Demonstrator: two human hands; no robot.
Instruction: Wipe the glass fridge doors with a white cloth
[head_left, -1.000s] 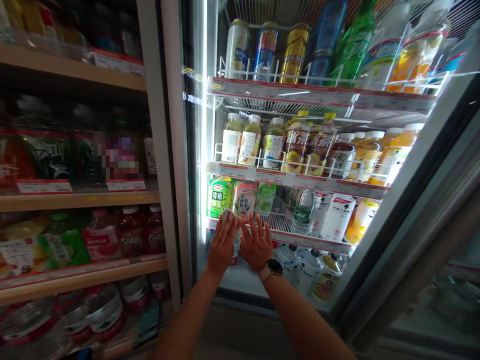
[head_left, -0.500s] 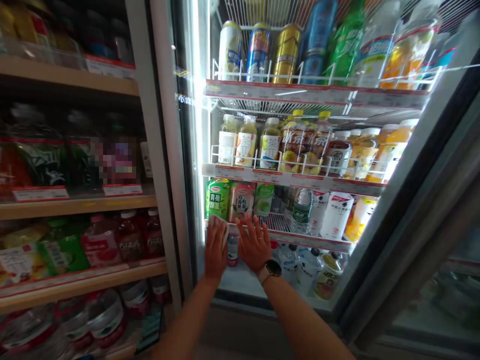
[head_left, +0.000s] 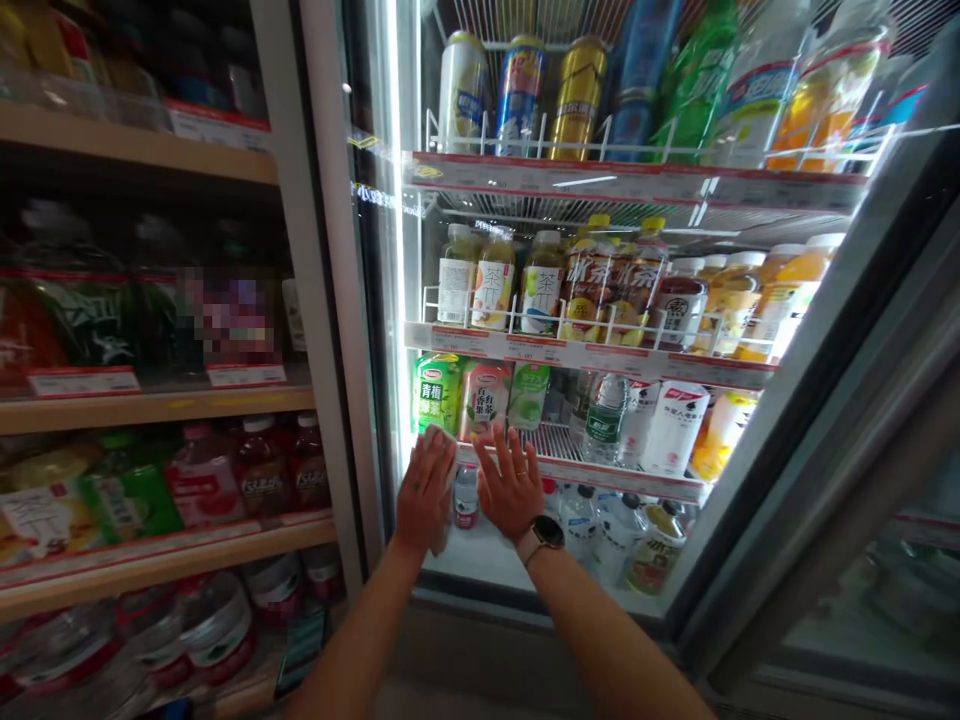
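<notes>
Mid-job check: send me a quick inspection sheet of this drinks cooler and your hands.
Surface: wire shelf with red-edged price strip.
Job's things: white cloth under left hand; small red-labelled bottle between the hands.
Clutter: green-labelled bottle just above the cloth; gold can among drinks higher up.
Grips: left flat over cloth; right hand open, fingers spread, smartwatch on wrist.
Cables: nothing seen.
Surroundings: wooden shelf of bottled drinks at left; cooler door frame at right.

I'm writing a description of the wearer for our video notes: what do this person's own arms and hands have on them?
Neither the left forearm nor the right forearm shows a sleeve. The left hand shows no ring. The right hand wears a thin ring, and its wrist carries a round, dark-faced smartwatch on a pale beige strap.
</notes>
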